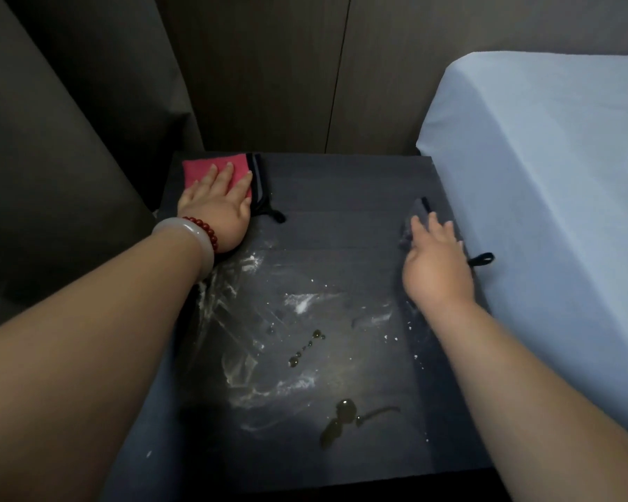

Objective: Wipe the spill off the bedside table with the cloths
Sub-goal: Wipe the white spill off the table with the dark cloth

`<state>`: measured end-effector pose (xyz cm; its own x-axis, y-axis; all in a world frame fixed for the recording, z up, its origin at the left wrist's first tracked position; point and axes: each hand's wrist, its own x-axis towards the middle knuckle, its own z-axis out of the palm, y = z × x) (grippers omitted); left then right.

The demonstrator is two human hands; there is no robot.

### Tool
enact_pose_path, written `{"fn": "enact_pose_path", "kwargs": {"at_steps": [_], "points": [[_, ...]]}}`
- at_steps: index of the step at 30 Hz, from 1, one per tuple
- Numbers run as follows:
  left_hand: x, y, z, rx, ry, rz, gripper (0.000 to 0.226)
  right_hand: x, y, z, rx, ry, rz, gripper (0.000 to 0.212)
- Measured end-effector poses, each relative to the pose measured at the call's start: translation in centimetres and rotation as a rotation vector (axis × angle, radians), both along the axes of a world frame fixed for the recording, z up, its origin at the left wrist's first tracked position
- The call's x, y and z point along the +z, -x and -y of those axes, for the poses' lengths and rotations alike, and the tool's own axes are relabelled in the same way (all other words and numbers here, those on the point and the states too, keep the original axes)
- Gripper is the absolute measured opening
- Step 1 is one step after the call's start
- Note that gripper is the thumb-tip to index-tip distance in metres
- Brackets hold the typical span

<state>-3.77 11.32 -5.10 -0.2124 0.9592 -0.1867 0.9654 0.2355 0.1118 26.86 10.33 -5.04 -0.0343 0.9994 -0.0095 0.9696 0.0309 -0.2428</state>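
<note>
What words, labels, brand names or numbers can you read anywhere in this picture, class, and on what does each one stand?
None: no readable text shows anywhere.
Red cloth under the left hand: plain.
Dark cloth under the right hand: plain.
Bedside table, bracelets and bed sheet: no marks.

Dim, soft focus; glare on table [341,197]; wide-angle edge bending.
</note>
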Motion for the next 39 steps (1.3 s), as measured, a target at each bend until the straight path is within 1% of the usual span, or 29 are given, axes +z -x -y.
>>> {"fn": "enact_pose_path", "kwargs": {"at_steps": [1, 2, 6, 8, 12, 13, 15, 17, 18, 21, 23, 24, 26, 28, 29, 31, 33, 34, 36, 38, 39], "points": [[0.0, 0.0, 0.0, 0.002, -0.007, 0.0, 0.053, 0.1, -0.2, -0.5, -0.044, 0.022, -0.004, 0.055], [0.0, 0.0, 0.0, 0.0, -0.008, 0.0, 0.053, 0.3, 0.5, -0.3, -0.03, 0.034, -0.015, 0.055], [-0.2, 0.3, -0.1, -0.007, -0.009, 0.009, 0.053, 0.3, 6.5, 4.6, 0.292, 0.011, -0.061, 0.056], [-0.3, 0.3, 0.0, -0.013, -0.011, 0.007, 0.053, 0.5, 7.6, 6.8, 0.366, 0.034, -0.047, 0.052], [-0.2, 0.2, -0.1, -0.011, -0.012, 0.01, 0.053, 0.7, 4.9, 6.0, 0.39, 0.104, -0.024, 0.052], [-0.1, 0.2, 0.0, -0.01, -0.01, 0.012, 0.053, 0.6, 3.9, 5.5, 0.361, 0.104, -0.008, 0.051], [-0.1, 0.1, 0.0, -0.009, -0.012, 0.012, 0.053, 0.6, 2.6, 4.8, 0.238, 0.104, -0.012, 0.051], [-0.1, 0.2, 0.1, -0.011, -0.018, 0.008, 0.053, 0.6, 3.2, 4.9, 0.166, 0.099, -0.019, 0.05], [-0.1, 0.2, 0.1, -0.012, -0.018, 0.008, 0.053, 0.7, 4.2, 5.5, 0.189, 0.095, -0.015, 0.05], [-0.1, 0.2, 0.1, -0.01, -0.01, 0.009, 0.053, 0.6, 7.0, 8.0, 0.396, 0.069, -0.005, 0.051], [0.0, 0.3, 0.0, -0.008, 0.006, 0.01, 0.053, 0.5, 6.1, 8.3, 0.471, 0.07, 0.019, 0.05], [0.0, 0.2, -0.1, -0.007, 0.01, 0.009, 0.053, 0.4, 5.0, 7.7, 0.462, 0.066, 0.023, 0.049], [-0.1, 0.2, -0.1, -0.008, 0.004, 0.002, 0.053, -0.1, 2.6, 6.5, 0.341, 0.034, -0.007, 0.047], [-0.2, 0.3, -0.1, -0.005, -0.008, -0.001, 0.053, -0.7, 1.8, 6.3, 0.23, -0.019, -0.12, 0.045], [-0.2, 0.2, -0.1, -0.004, -0.011, -0.002, 0.053, -0.9, 2.3, 6.8, 0.239, -0.035, -0.191, 0.046], [-0.2, 0.2, -0.1, -0.004, -0.012, -0.004, 0.053, -0.8, 3.8, 8.2, 0.339, -0.038, -0.302, 0.049], [-0.2, 0.2, 0.0, -0.01, -0.007, -0.002, 0.053, 0.4, 3.9, 8.9, 0.334, -0.095, -0.375, 0.051], [-0.1, 0.2, 0.0, -0.015, -0.008, -0.001, 0.053, 1.2, 3.3, 8.5, 0.283, -0.169, -0.386, 0.053], [-0.1, 0.3, 0.0, -0.017, -0.015, -0.004, 0.053, 2.4, 0.8, 6.5, 0.189, -0.293, -0.341, 0.055], [0.0, 0.2, -0.1, -0.014, 0.0, 0.0, 0.053, 2.6, -2.1, 3.7, 0.132, -0.3, -0.244, 0.053], [0.1, 0.2, -0.1, -0.01, 0.011, 0.001, 0.053, 2.3, -3.1, 2.4, 0.104, -0.244, -0.195, 0.051]]}}
